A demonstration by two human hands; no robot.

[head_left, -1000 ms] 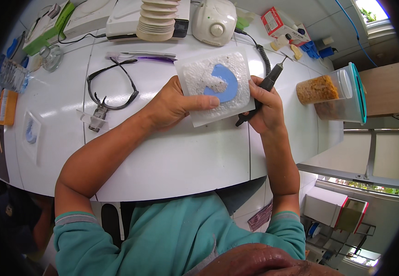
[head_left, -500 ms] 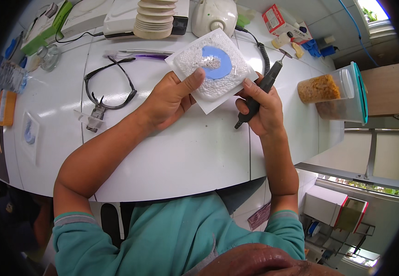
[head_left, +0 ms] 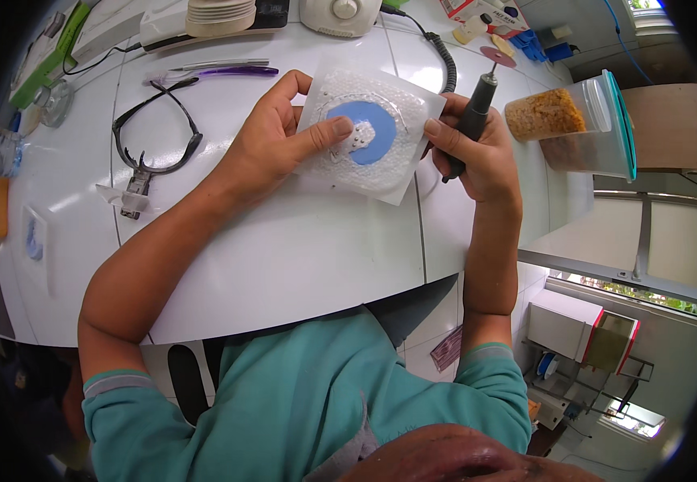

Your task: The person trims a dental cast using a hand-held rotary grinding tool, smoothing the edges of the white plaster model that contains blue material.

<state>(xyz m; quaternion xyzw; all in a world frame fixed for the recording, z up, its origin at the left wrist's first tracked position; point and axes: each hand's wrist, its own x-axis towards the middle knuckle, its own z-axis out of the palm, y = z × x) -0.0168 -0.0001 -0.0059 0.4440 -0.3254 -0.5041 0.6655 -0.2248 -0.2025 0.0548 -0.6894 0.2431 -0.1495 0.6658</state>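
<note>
Both my hands hold a square, clear-white, bumpy plastic sheet (head_left: 401,92) with a blue ring-shaped piece (head_left: 381,143) in its middle, tilted above the table. On its left side my left hand (head_left: 284,140) grips it, the thumb pressed near the ring's centre and the fingers behind. My right hand (head_left: 481,153) pinches the sheet's right corner with thumb and finger. That same hand also carries a black rotary handpiece (head_left: 472,120), held upright in the palm. A thin reddish cutting disc (head_left: 498,56) sits on the handpiece's upper end, apart from the sheet.
Black-framed glasses (head_left: 188,149) with a clip-on part lie to the left on the white table (head_left: 284,265). Behind them is a purple-handled tool (head_left: 240,71). A white control unit (head_left: 340,14) with a coiled cord (head_left: 449,60) stands at the back. Plastic tubs (head_left: 617,128) stand right.
The sheet has turned clockwise, its edges now more upright. My right hand has moved right and up with the handpiece, and the view has shifted slightly.
</note>
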